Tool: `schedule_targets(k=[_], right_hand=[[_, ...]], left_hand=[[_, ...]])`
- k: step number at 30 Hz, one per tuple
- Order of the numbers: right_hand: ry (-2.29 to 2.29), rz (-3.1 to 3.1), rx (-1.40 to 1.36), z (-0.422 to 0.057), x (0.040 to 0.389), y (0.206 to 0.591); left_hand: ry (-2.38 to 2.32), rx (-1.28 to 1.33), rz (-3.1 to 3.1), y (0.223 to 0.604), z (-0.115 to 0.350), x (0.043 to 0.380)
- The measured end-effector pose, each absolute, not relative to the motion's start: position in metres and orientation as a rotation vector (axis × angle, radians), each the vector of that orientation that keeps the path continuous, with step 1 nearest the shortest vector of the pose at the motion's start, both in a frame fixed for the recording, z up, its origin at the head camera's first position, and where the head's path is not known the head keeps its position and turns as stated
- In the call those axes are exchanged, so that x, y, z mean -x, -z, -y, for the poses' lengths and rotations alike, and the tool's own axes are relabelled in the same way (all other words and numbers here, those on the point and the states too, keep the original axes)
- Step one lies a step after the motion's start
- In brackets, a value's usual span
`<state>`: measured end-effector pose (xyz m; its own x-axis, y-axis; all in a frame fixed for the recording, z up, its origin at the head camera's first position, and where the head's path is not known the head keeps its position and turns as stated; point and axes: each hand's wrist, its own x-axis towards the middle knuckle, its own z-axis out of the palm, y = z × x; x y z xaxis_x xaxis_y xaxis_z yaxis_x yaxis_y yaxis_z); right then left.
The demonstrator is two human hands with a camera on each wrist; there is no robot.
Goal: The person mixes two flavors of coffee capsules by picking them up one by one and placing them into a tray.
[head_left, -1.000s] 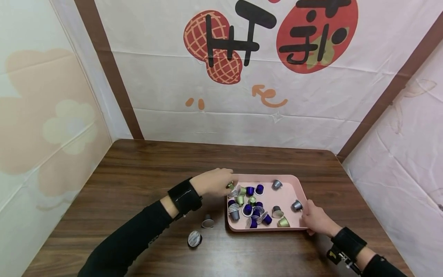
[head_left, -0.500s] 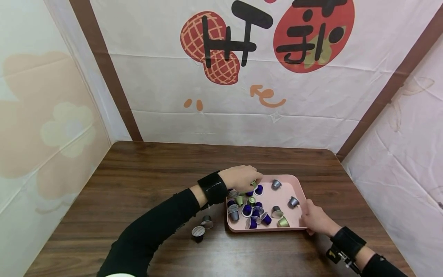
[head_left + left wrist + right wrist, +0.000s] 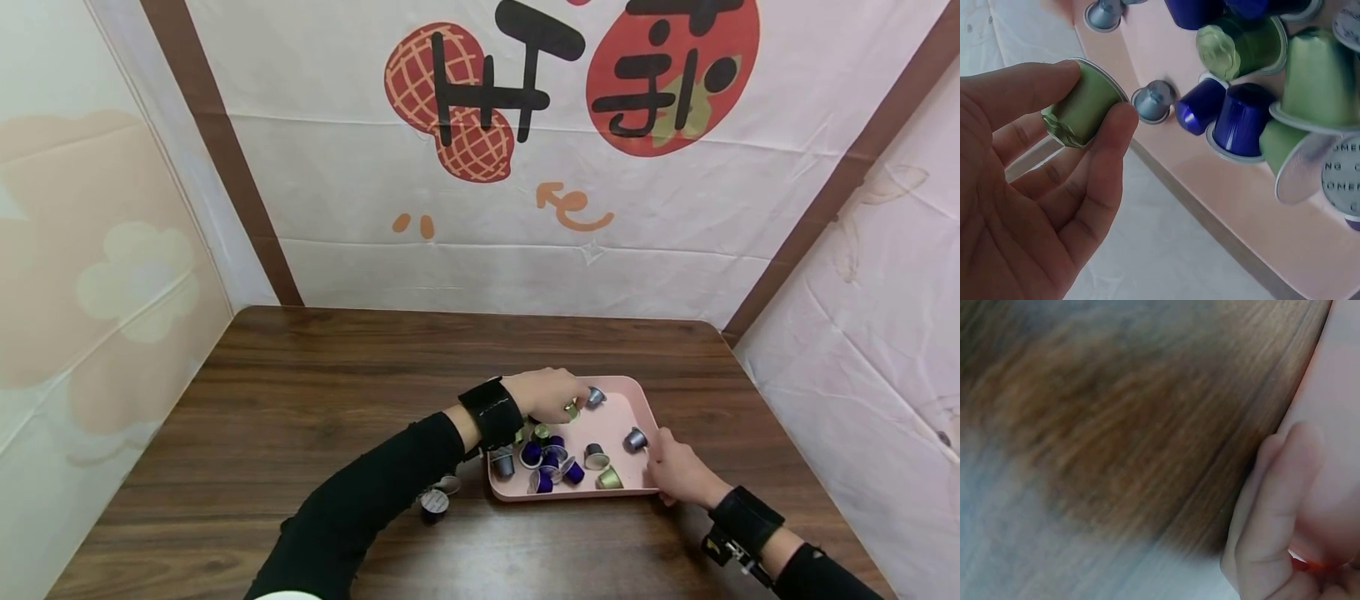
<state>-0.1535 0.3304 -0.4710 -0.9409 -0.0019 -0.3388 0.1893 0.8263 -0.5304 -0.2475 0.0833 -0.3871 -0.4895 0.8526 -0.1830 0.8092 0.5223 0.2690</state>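
Note:
In the head view a pink tray (image 3: 618,425) holds many coffee capsules. My left hand (image 3: 547,395) is over its far side, pinching a green coffee capsule (image 3: 1085,103) between thumb and fingers, above the tray in the left wrist view. Just right of those fingers lies a grey-blue capsule (image 3: 595,397). My right hand (image 3: 684,471) grips the tray's right edge near the front corner; its fingers (image 3: 1272,519) lie against the tray's side in the right wrist view. A second grey-blue capsule (image 3: 635,439) sits close to it. My left wrist hides the tray's far left corner.
Purple capsules (image 3: 550,467) cluster at the tray's front left. A dark grey capsule (image 3: 596,457) and a green one (image 3: 609,478) lie nearer its middle. On the wooden table (image 3: 337,358), a black capsule (image 3: 433,505) and a grey one sit beside my left sleeve.
My left hand has moved right along the tray's far side, carrying the green coffee capsule. The grey-blue capsule by my right hand shifted slightly inward. The black capsule moved toward the grey one.

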Motion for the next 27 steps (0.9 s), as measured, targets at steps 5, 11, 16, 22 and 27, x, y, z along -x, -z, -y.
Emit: schedule_targets(k=[5,11,16,22,27], right_hand=[[0.820,-2.662,-0.166,-0.329,0.154,0.470],[0.827,-2.658,-0.165,-0.329,0.153,0.469],[0.827,-2.670,-0.156,-0.329,0.151,0.467],[0.831,-2.693,-0.131,-0.329,0.150,0.468],[0.836,-2.692,-0.145,-0.328,0.151,0.469]], left_hand=[[-0.216,-1.411,-2.476,0.392,-0.089,0.248],[-0.225,-1.389,-2.473,0.391,-0.090,0.250],[-0.209,-1.375,-2.500,0.385,-0.078,0.253],[-0.223,-1.364,-2.528,0.373,-0.038,0.250],[-0.260,-1.300,-2.589,0.363,0.011,0.242]])
